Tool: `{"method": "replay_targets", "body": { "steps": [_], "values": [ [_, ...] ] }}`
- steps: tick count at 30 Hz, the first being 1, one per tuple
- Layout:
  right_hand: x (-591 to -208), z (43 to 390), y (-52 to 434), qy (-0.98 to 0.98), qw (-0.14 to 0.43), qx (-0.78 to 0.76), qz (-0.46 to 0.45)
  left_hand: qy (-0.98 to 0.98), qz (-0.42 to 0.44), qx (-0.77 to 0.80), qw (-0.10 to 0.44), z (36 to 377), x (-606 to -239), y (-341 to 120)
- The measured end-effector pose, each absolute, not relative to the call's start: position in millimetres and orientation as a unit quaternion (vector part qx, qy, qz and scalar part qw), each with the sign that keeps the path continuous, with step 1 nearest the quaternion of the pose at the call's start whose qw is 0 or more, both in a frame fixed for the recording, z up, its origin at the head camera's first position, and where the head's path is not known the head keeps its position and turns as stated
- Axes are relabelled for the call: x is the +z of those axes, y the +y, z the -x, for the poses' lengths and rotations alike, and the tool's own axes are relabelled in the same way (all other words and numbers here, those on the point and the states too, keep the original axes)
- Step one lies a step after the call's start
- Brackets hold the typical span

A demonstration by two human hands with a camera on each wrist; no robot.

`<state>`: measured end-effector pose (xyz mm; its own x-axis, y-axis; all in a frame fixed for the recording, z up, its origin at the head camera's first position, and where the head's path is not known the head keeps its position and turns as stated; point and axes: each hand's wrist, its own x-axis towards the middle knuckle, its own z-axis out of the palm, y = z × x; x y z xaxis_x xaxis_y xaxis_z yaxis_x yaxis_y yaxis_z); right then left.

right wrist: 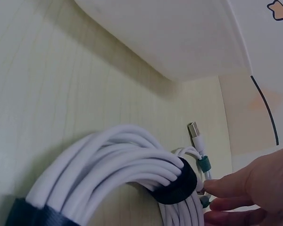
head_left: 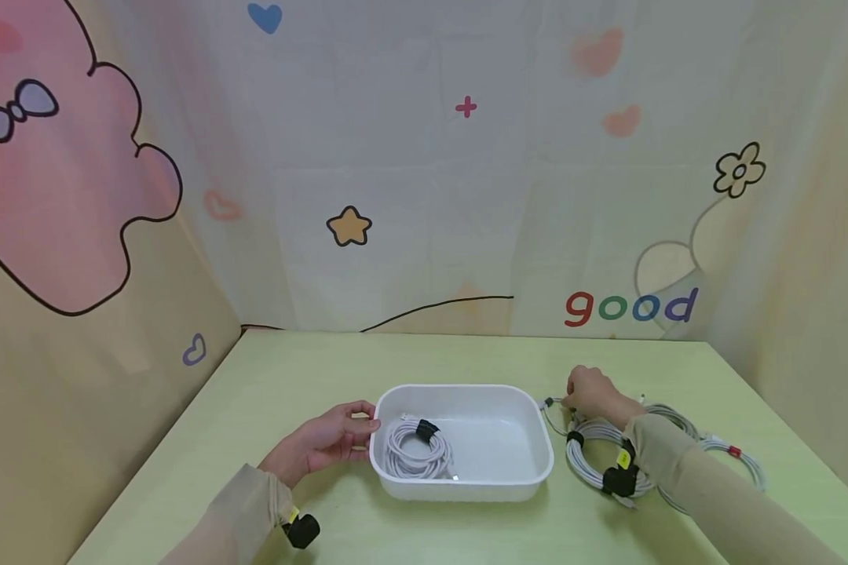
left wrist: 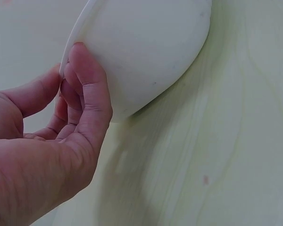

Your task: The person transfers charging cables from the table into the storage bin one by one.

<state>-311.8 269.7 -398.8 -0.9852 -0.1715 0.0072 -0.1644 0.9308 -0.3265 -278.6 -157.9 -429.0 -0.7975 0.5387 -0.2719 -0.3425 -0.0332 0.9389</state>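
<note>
loosely coiled white cable (head_left: 593,455) — black straps — under right hand (head_left: 590,392).

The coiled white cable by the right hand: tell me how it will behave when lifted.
The coiled white cable is bound by black straps, so the loops would probably lift as one bundle. Its free plug end would likely dangle loose. It looks light and floppy; the right hand could probably carry it alone.
</note>
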Motion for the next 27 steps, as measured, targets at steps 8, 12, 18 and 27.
{"method": "replay_targets", "body": {
  "steps": [8,12,18,27],
  "values": [
    [-402.2,319.2,268.4,0.985,0.046,-0.146,0.077,0.623,-0.084,0.713,0.311,277.8,-426.8,-157.8],
    [-400.2,320.1,268.9,0.984,0.051,-0.151,0.075,0.625,-0.085,0.712,0.308,278.2,-426.7,-156.2],
    [-397.0,317.1,267.9,0.982,0.033,-0.165,0.090,0.629,-0.080,0.711,0.303,277.7,-428.3,-156.1],
    [-389.0,311.6,268.1,0.975,-0.030,-0.191,0.112,0.618,-0.079,0.720,0.306,278.4,-429.5,-157.3]
  ]
}}
